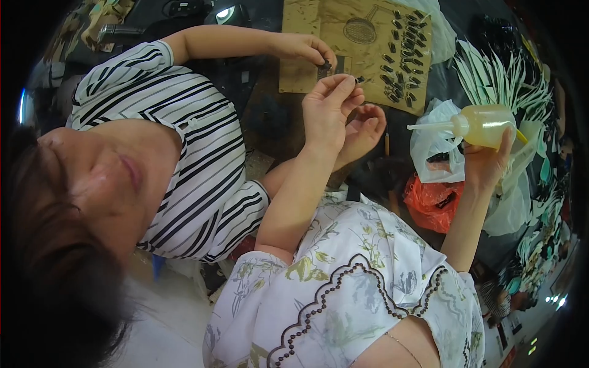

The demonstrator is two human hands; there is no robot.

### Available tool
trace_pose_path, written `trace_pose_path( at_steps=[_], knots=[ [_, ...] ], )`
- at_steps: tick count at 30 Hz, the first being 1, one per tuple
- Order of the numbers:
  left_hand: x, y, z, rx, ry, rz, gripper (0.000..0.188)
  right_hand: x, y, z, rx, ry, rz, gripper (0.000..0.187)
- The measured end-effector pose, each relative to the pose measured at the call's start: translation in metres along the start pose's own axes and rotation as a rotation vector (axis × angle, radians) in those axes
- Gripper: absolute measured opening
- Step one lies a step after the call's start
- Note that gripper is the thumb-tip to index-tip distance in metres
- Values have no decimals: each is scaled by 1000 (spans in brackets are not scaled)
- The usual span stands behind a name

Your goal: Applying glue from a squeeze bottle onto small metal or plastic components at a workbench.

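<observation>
My left hand (331, 104) is raised in front of me, thumb and fingers pinched on a small dark piece (360, 80); its exact kind is too small to make out. On the right, my right hand (488, 162) grips a clear squeeze bottle (488, 126) of yellowish liquid. The bottle lies tilted on its side, its long pale nozzle pointing left. Beyond my left hand, a brown paper sheet (343, 55) carries rows of small dark pieces (410, 49) along its right side.
A co-worker in a striped shirt (165, 141) sits close on my left. One of their hands (304, 49) holds a dark piece over the paper; the other (365, 132) is behind my left wrist. White (432, 159) and red plastic bags (426, 208) and pale green strips (497, 80) lie right.
</observation>
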State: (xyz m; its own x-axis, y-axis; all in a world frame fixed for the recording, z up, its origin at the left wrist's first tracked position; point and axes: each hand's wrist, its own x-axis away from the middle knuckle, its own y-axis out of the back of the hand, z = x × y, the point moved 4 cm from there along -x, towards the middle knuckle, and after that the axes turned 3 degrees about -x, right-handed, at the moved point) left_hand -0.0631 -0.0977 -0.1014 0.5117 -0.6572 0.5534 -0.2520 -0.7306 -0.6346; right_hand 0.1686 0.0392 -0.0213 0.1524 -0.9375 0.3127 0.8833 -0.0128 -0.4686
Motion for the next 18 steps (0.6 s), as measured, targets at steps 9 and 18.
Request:
trace_pose_path(
  at_steps=[9, 18],
  knots=[
    [0, 6, -8, -42, -40, 9, 9, 7, -5, 3, 14, 27, -40, 45],
    [2, 4, -22, 47, -41, 17, 10, 8, -6, 3, 3, 21, -37, 45]
  ],
)
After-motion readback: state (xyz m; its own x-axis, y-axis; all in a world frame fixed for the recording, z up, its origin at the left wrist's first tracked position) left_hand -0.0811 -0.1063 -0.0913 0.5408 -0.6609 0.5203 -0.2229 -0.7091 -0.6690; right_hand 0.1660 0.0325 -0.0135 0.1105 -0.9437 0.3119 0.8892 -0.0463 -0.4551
